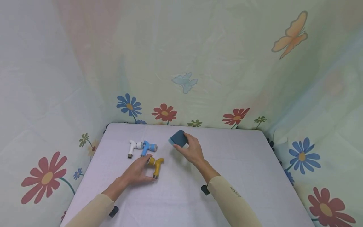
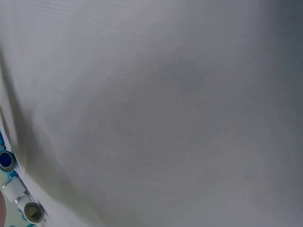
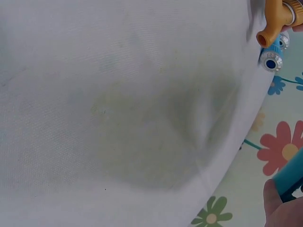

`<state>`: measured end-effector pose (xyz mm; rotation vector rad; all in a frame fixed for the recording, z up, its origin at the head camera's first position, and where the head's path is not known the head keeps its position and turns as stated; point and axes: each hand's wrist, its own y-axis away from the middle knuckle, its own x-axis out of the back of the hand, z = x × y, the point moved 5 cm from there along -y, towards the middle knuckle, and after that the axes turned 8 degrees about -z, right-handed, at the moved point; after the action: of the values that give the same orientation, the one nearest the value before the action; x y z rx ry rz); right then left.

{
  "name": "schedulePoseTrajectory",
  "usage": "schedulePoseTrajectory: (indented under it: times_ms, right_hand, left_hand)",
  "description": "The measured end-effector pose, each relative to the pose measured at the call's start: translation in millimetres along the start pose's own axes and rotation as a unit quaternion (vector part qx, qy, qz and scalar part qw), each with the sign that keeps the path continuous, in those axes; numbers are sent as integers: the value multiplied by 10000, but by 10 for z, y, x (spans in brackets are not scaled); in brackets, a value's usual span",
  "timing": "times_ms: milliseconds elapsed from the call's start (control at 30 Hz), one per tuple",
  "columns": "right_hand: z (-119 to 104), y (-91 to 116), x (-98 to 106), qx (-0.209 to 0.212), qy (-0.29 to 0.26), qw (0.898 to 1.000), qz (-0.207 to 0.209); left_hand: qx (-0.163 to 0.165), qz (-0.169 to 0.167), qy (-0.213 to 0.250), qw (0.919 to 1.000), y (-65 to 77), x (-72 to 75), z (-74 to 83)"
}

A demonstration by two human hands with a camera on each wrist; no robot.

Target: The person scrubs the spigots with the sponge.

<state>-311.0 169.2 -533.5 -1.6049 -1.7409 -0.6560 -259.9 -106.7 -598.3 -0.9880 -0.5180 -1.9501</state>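
My left hand (image 1: 139, 171) grips a yellow plastic tap (image 1: 157, 168), the thumb at its threaded end and the fingers by its knob. The same yellow tap (image 3: 273, 21) shows at the top right of the right wrist view. Just beyond that hand lie a blue tap (image 1: 145, 148) and a white tap (image 1: 132, 148), side by side on the table. My right hand (image 1: 194, 149) pinches a dark teal, flat square block (image 1: 179, 137) with a light blue edge, held over the cloth. Its teal side (image 3: 291, 172) appears at the right wrist view's edge.
A white cloth covers the table (image 1: 232, 170). Behind it hangs a curtain (image 1: 215, 63) printed with flowers and butterflies, which also runs along both sides. Dark wrist devices (image 1: 205, 189) sit under both forearms.
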Motion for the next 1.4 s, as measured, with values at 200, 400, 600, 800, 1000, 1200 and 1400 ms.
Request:
schedulePoseTrajectory:
  times_ms: [200, 400, 600, 800, 1000, 1200, 1400]
  right_hand:
    - [-6, -7, -13, -9, -57, 10000, -14]
    - [2, -16, -37, -35, -147, 9999, -62]
    - [22, -9, -56, -169, -326, 9993, -94]
    - [37, -15, -63, -131, -316, 9993, -122]
    - [16, -13, -47, -51, -259, 9996, -120]
    - [-5, 9, -45, -57, -240, 9996, -156]
    - [-3, 11, -51, 19, -129, 9997, -208]
  left_hand:
    - [121, -61, -126, 9998, 48, -26, -69]
    - [194, -147, -49, 9997, 77, -30, -94]
    - [150, -107, -402, 9990, 105, -20, -117]
    - [-128, 131, -1447, 9893, 149, -2, -138]
    - [-277, 347, -1669, 9850, 192, 12, -153]
    - [-635, 733, -1669, 9812, 206, 54, -133]
    - [-620, 774, -1713, 9802, 224, 63, -155]
